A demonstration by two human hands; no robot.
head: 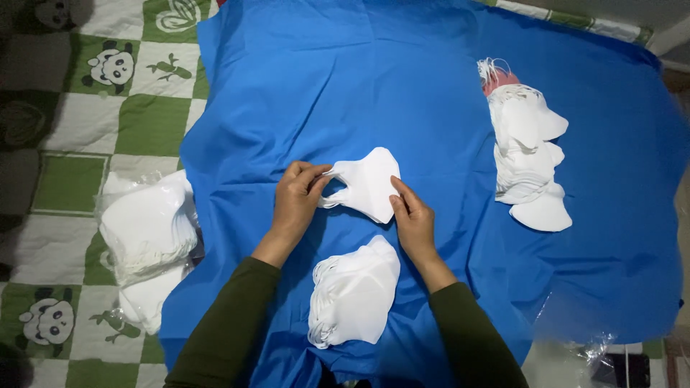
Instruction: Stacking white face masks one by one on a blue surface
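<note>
Far left, bagged masks (147,230) lie on the panda quilt (72,108), off the blue cloth (402,86), seemingly kept apart from the loose ones. At centre the left hand (296,200) pinches an ear loop of a white mask (368,184) and the right hand (411,219) pinches its near edge, holding it spread just over the cloth; a stack (353,293) sits near, between the forearms. Right, a taller pile (526,154) waits within reach, possibly over something pink, hard to tell.
</note>
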